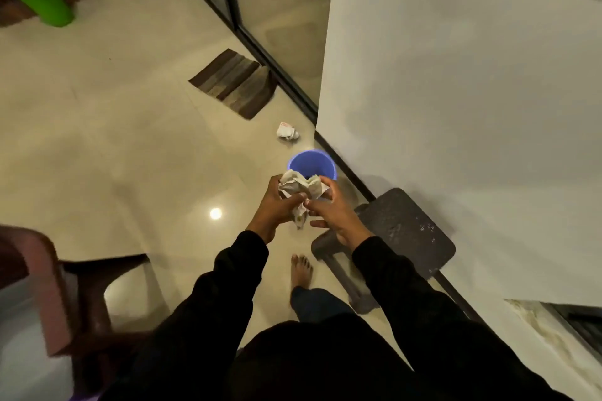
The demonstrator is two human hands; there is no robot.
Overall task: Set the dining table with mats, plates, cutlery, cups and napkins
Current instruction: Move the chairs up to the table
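A crumpled white napkin [299,189] is held in front of me, above the floor. My left hand [277,205] grips its left side with curled fingers. My right hand [332,208] pinches its right side, thumb and fingers closed on the paper. A tail of the napkin hangs down between the two hands. Just beyond the hands a blue bin [312,164] stands on the floor beside the wall corner, its open mouth facing up.
A second crumpled paper [287,131] lies on the tiles past the bin. A dark stool [400,231] stands at my right by the white wall [456,107]. A striped doormat [234,83] lies by glass doors. A green bin [42,0] is far left; a brown chair [49,286] near left.
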